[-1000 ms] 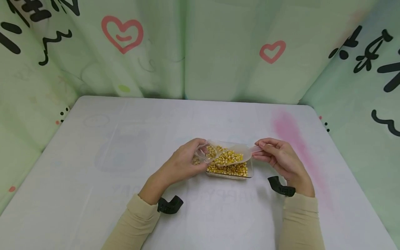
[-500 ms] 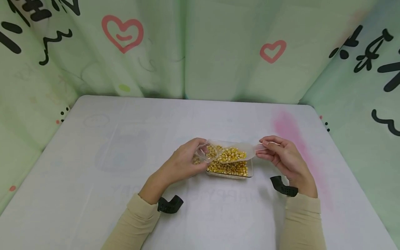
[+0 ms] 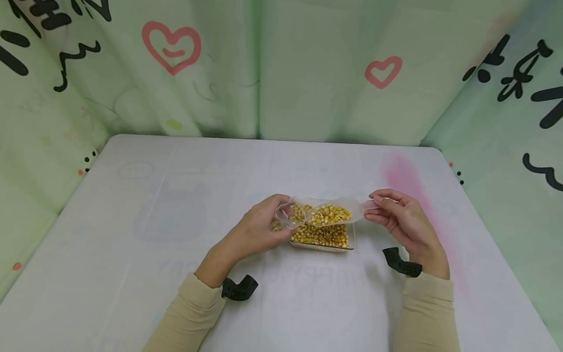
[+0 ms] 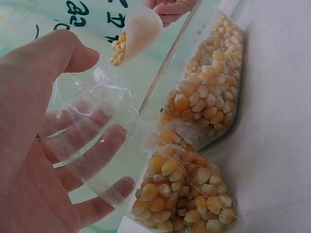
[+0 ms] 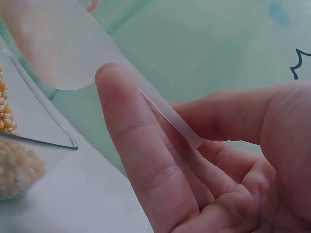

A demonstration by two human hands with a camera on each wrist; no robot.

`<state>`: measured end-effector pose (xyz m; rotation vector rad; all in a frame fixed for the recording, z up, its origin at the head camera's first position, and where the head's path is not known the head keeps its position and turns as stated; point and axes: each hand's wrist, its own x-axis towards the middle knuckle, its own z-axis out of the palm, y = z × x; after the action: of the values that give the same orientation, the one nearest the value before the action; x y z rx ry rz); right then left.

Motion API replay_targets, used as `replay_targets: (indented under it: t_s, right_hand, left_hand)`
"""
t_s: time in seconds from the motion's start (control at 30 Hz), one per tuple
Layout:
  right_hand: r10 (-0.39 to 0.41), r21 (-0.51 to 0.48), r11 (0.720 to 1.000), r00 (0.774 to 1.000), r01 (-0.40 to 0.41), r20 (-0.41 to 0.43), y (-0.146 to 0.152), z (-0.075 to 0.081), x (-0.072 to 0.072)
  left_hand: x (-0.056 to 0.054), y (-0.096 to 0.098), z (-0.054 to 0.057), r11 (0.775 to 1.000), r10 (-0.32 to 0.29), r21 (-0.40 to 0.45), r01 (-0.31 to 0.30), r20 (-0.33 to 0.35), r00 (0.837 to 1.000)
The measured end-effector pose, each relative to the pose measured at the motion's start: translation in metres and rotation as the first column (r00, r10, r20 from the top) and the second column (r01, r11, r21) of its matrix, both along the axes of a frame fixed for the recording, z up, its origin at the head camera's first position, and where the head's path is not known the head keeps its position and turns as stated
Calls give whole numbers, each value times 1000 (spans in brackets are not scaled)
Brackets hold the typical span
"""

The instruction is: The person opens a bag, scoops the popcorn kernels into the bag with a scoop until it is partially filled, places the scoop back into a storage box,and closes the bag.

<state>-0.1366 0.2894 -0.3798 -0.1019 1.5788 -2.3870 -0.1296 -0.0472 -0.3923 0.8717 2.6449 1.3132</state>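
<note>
Plastic scoop (image 4: 143,33) points left, crosswise, right grip (image 3: 402,218) pinching it, left grip (image 3: 259,222) holding bag (image 4: 109,93).

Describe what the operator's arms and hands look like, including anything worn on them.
The left hand and right hand are bare, with no gloves or rings showing. The left sleeve and right sleeve are plain beige. A black, bent piece sits at each wrist, left piece and right piece. No cables are visible.

a white table (image 3: 88,269) with a pink smear (image 3: 401,168) at far right carries a clear container (image 3: 353,238) of corn kernels (image 3: 323,237) and, just left, a clear bag (image 4: 114,92) of more.
</note>
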Motion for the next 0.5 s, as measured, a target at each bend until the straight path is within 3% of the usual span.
replay_targets:
  t_s: [0.5]
  right_hand:
    - [-45,-68,997,998,42,-49,-4,14,5]
  left_hand:
    - [-1,0,-2,1000,-9,8,9,-7,1000]
